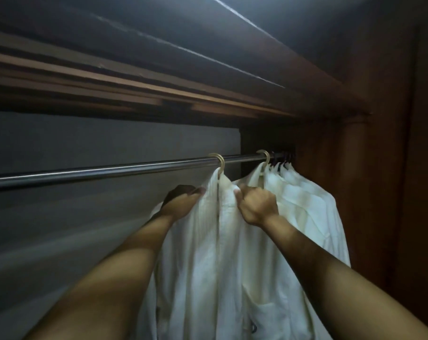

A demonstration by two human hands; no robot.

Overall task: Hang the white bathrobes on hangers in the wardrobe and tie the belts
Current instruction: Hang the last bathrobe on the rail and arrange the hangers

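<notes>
Bathrobe (208,253) hangs from a hook (219,160) on the rail (97,171), in the wardrobe. My left hand (181,204) grips its left collar edge, fingers curled in the cloth. My right hand (257,204) pinches the right edge. I think I should tug both sides evenly so it sits straight, then find the belt. More robes (306,200) hang just beside it.

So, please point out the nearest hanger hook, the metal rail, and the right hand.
nearest hanger hook (220,161), head view, curve over rail
metal rail (110,171), head view, bare middle
right hand (257,204), head view, knuckles
</notes>
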